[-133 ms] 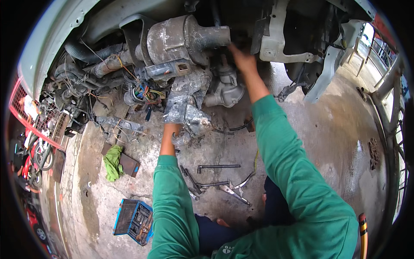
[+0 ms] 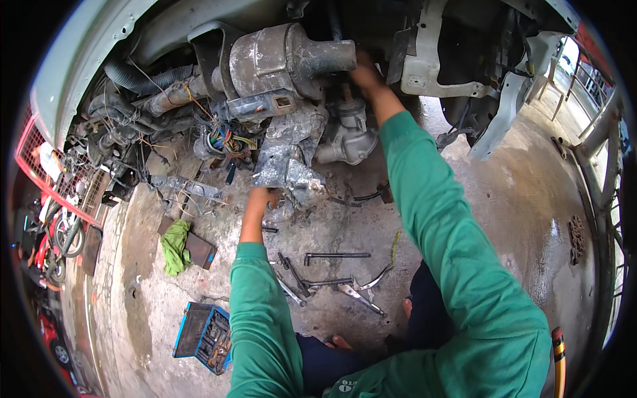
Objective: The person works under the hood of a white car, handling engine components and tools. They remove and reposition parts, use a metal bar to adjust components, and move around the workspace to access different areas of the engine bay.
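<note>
My right hand (image 2: 365,74) reaches up beside the open end of a large grimy metal cylinder (image 2: 260,60) under the vehicle; its fingers are hidden behind that end. My left hand (image 2: 261,198) is at the lower edge of a battered grey metal bracket (image 2: 280,167) hanging below the cylinder, its fingers tucked out of sight. Between my arms hangs a grey elbow-shaped metal housing (image 2: 353,144). A bundle of coloured wires (image 2: 229,141) dangles left of the bracket.
On the concrete lie a black bar (image 2: 338,255), a metal puller-like tool (image 2: 361,298), and a blue socket case (image 2: 189,331). A green rag (image 2: 176,247) rests on a dark block. White body panels (image 2: 424,66) hang at upper right. A rusty chain (image 2: 576,239) lies far right.
My right hand has moved up and farther in beside the cylinder's end. My left hand has come slightly out from under the bracket, its forearm shifting left.
</note>
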Available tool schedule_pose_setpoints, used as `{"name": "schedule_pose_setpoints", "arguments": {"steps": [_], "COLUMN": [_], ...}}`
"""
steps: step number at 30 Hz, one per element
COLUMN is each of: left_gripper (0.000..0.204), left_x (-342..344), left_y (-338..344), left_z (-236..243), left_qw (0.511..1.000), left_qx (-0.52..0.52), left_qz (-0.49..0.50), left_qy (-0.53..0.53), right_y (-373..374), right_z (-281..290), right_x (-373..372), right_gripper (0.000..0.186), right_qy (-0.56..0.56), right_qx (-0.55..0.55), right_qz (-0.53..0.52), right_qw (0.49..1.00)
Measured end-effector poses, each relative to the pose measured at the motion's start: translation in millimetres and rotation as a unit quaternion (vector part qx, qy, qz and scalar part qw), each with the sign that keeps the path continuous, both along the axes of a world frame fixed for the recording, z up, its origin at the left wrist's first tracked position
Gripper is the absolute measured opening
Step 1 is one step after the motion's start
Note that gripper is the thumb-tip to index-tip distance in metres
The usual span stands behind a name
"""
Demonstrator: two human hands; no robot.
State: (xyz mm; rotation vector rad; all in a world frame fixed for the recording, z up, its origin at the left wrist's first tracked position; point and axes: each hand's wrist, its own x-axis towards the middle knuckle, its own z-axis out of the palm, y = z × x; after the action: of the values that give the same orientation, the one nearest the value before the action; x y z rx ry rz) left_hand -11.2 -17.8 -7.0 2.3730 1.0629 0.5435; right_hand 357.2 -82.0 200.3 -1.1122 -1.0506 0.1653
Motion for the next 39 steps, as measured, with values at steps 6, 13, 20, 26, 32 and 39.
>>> {"name": "schedule_pose_setpoints", "arguments": {"steps": [6, 13, 20, 26, 32, 39], "left_gripper": [0.037, 0.043, 0.037, 0.034, 0.038, 0.041], "left_x": [-26.8, -39.0, -43.7, -40.4, -3.9, 24.3], "left_y": [-13.2, -6.2, -8.4, -28.1, -60.2, -109.5], "left_z": [24.9, 11.1, 35.3, 94.1, 158.0, 195.7], "left_qw": [0.996, 0.997, 0.99, 0.937, 0.89, 0.913], "left_qx": [-0.071, -0.048, -0.098, -0.187, -0.136, 0.008], "left_qz": [-0.043, -0.054, -0.028, -0.01, 0.003, -0.018], "left_qy": [-0.03, -0.042, -0.094, -0.296, -0.436, -0.409], "right_y": [25.7, 27.0, 24.8, 14.1, 19.1, 19.5], "right_z": [-1.1, 3.7, 6.1, 8.3, 7.4, 9.2], "right_x": [6.9, 7.5, 5.9, -16.7, -4.8, 0.5], "right_gripper": [0.031, 0.03, 0.023, 0.024, 0.028, 0.032], "right_qy": [-0.128, -0.176, -0.032, 0.033, -0.08, -0.27], "right_qx": [-0.026, -0.041, 0.007, 0.034, -0.043, -0.081], "right_qz": [-0.107, -0.17, -0.016, 0.092, -0.069, -0.191], "right_qw": [0.986, 0.969, 0.999, 0.995, 0.993, 0.94]}}
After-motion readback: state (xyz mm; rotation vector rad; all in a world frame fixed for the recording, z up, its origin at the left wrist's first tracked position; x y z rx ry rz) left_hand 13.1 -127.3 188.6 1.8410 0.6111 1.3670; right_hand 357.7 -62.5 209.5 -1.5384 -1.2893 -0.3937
